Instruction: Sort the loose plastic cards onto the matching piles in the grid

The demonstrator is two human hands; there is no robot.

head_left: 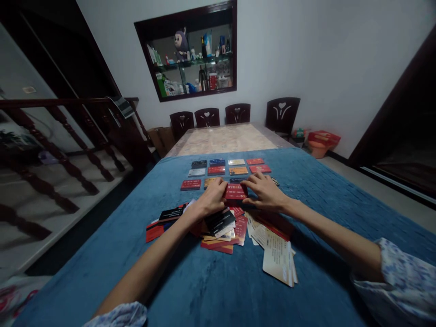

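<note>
Between both hands is a red card stack [235, 192], its printed face toward me. My left hand [214, 198] grips its left edge with closed fingers. At the opposite edge, my right hand [265, 191] holds it between thumb and fingers. Beyond the hands lie rows of small card stacks, among them a red stack [190, 185], an orange stack [239, 170] and a dark blue stack [217, 162]. Nearer to me, loose cards are spread in a heap, with a black card [220, 222] on top and cream cards [279, 259] to the right. The hands partly cover the front row.
A blue cloth [163, 272] covers the near part of the long table [225, 138]. Dark chairs [282, 114] stand around its far end. To the left runs a wooden railing [61, 118]; a wall shelf [194, 56] holds bottles and a plush toy.
</note>
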